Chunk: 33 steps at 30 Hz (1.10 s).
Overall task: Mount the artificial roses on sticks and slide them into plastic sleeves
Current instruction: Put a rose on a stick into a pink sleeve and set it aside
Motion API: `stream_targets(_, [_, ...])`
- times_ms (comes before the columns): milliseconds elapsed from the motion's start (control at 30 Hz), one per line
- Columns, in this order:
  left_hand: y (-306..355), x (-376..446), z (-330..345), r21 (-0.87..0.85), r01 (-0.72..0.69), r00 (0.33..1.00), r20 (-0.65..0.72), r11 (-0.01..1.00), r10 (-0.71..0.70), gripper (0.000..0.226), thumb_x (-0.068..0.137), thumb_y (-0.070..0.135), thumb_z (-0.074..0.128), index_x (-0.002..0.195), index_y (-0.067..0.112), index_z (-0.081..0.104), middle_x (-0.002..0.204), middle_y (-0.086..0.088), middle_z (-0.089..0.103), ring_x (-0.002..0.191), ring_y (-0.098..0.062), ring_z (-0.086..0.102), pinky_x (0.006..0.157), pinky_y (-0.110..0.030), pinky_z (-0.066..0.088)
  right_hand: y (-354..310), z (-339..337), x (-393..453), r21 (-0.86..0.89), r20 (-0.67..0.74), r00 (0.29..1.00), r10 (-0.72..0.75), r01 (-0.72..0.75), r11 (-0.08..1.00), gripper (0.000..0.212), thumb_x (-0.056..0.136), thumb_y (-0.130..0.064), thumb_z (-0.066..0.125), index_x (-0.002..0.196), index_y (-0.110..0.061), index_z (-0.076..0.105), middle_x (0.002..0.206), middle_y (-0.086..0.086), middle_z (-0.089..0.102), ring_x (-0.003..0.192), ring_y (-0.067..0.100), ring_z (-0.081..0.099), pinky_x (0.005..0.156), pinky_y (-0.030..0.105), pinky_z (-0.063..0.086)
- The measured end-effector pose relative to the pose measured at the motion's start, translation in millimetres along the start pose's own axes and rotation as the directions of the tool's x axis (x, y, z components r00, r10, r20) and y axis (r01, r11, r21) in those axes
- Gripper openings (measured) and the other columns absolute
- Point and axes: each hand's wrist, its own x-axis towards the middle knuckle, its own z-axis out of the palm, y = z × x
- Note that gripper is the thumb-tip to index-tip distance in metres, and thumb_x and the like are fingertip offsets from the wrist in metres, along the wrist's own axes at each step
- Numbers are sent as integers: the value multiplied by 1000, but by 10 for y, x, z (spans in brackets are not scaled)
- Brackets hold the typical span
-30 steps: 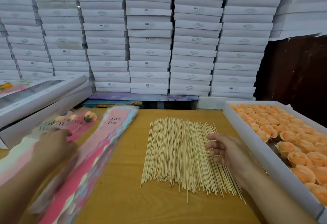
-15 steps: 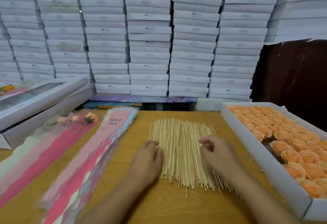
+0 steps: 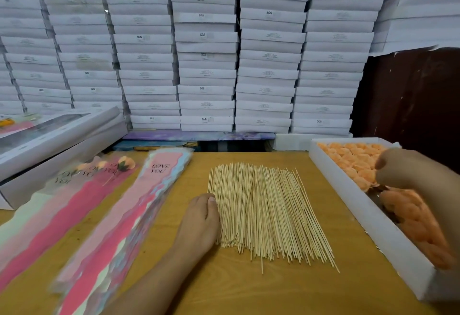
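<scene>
So the peach artificial roses (image 3: 358,165) are packed in a long white tray (image 3: 368,217) running along the right edge of the tabletop (image 3: 249,289). The right hand (image 3: 408,168) is over the middle of that tray, fingers curled down among the blooms, but it's blurry and I honestly can't tell if it's got one pinched. The bamboo sticks (image 3: 266,212) are fanned out in a flat pile in the centre of the tabletop. The left hand (image 3: 201,222) lies on the pile's left side, fingers bent onto the sticks, grip hidden. Left of that is a stack of "LOVE YOU" plastic sleeves (image 3: 119,227), and by the left edge a few sleeved roses (image 3: 107,168). White boxes (image 3: 206,48) are stacked high behind.
</scene>
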Motion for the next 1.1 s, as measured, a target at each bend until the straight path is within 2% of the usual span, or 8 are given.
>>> stream_targets(167, [-4, 7, 6, -4, 18, 1000, -5, 1000, -18, 32, 107, 22, 33, 92, 13, 59, 92, 4, 59, 92, -11, 51, 72, -17, 32, 360, 263, 198, -119, 80, 996, 26, -16, 993, 43, 84, -37, 70, 120, -15, 63, 107, 2, 65, 96, 17, 62, 85, 27, 55])
stream_targets(300, [0, 8, 6, 1, 16, 1000, 5, 1000, -16, 28, 107, 23, 32, 92, 17, 56, 96, 2, 60, 96, -13, 50, 75, -24, 29, 428, 542, 269, -94, 47, 998, -33, 37, 995, 34, 90, -34, 61, 121, -20, 60, 100, -1, 60, 88, 16, 58, 71, 26, 51])
stream_targets(467, [9, 8, -1, 2, 4, 1000, -9, 1000, -4, 29, 107, 19, 35, 89, 14, 57, 92, 0, 61, 93, -16, 52, 73, -25, 29, 460, 701, 343, -108, -41, 995, -96, 91, 990, 11, 94, -31, 55, 97, -20, 58, 87, -4, 59, 75, 12, 55, 58, 26, 41])
stream_targets(700, [35, -8, -23, -10, 9, 1000, 5, 1000, -9, 21, 107, 21, 35, 95, 24, 53, 96, 4, 57, 95, -11, 48, 70, -19, 28, 421, 621, 353, -128, -74, 996, -48, 38, 991, 19, 92, -20, 57, 74, -22, 59, 75, 2, 63, 71, 18, 60, 56, 29, 46])
stream_targets(833, [65, -12, -33, -13, 6, 1000, -9, 1000, -7, 19, 105, 18, 38, 96, 23, 54, 98, 0, 58, 98, -16, 52, 74, -21, 28, 346, 424, 328, -63, -207, 978, 19, -33, 997, 10, 92, -22, 58, 87, -17, 65, 79, 2, 59, 73, 19, 58, 65, 31, 52])
stream_targets(900, [79, -13, -43, -14, 36, 999, -10, 999, -36, 22, 105, 20, 42, 116, 19, 61, 110, 2, 55, 112, -16, 51, 87, -19, 31, 274, 316, 257, -20, -365, 931, 14, -23, 1000, 15, 91, -24, 59, 100, -15, 66, 82, 5, 59, 72, 24, 58, 64, 32, 52])
stream_targets(1000, [121, -33, -68, -1, 0, 999, -53, 1000, 0, 31, 101, 20, 50, 131, 14, 58, 120, 7, 53, 118, -10, 49, 97, -23, 36, -17, 218, -31, 189, -456, 888, -62, 164, 968, 40, 85, -33, 68, 123, -22, 60, 98, 7, 65, 71, 18, 58, 57, 27, 43])
stream_targets(1100, [205, -81, -81, -15, -89, 994, -62, 996, 88, 34, 97, 23, 61, 130, 18, 60, 121, 13, 56, 114, -2, 48, 98, -21, 36, -471, 233, -417, 403, -413, 876, -250, 422, 812, 50, 82, -38, 73, 129, -32, 57, 99, -8, 56, 70, -3, 47, 56, 20, 37])
